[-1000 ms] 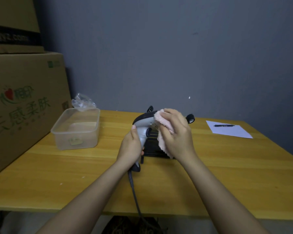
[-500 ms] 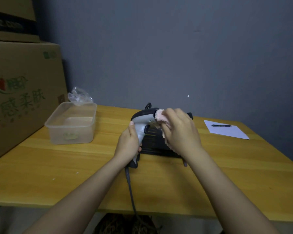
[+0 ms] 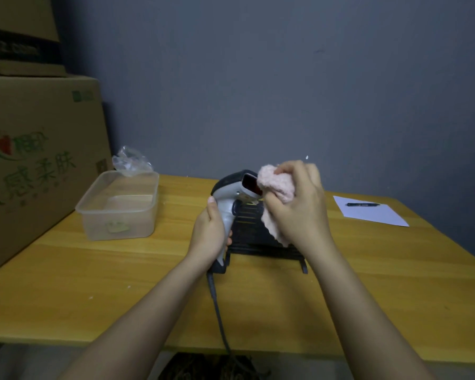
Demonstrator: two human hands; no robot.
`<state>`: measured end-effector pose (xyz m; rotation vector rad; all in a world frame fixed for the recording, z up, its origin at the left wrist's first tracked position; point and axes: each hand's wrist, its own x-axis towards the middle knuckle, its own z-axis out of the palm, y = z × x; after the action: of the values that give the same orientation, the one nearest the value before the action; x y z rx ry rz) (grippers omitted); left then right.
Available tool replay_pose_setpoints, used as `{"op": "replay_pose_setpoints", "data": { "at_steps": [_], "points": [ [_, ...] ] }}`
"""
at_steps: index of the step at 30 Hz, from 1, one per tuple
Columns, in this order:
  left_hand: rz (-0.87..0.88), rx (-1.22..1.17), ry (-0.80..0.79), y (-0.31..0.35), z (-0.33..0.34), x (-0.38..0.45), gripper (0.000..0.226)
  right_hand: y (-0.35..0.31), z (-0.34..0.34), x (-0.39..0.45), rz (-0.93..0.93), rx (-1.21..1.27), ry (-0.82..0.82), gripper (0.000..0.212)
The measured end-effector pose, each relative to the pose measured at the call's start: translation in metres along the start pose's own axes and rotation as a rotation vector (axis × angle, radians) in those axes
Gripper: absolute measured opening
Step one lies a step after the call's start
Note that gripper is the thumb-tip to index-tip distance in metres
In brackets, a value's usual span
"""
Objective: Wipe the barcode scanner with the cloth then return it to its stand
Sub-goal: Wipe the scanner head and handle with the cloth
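While the left hand (image 3: 209, 237) wraps the barcode scanner (image 3: 232, 192) by its pistol handle, above the black stand (image 3: 254, 237) on the wooden table (image 3: 93, 297), the right hand (image 3: 299, 207) presses a bunched pink cloth (image 3: 274, 183) at its red window. Looks light, hard, smooth; the handle seems the safest grip, minding the trailing cable (image 3: 217, 311).

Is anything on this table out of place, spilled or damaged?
Nothing stands out. The left hand holds the barcode scanner, the right hand holds the pink cloth at its window; nothing looks spilled.
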<state>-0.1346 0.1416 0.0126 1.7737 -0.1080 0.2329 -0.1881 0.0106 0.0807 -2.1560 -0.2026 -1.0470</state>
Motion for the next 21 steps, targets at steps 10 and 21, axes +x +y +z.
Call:
{"op": "replay_pose_setpoints", "data": {
  "at_steps": [10,21],
  "points": [
    [-0.041,0.044,-0.002,-0.004,0.001,-0.006,0.065,0.004,0.018,-0.010,-0.135,-0.087,-0.159,0.022],
    [-0.043,0.094,-0.008,-0.004,0.003,-0.007,0.061,0.013,0.002,-0.007,0.032,-0.234,-0.152,0.022]
  ]
}}
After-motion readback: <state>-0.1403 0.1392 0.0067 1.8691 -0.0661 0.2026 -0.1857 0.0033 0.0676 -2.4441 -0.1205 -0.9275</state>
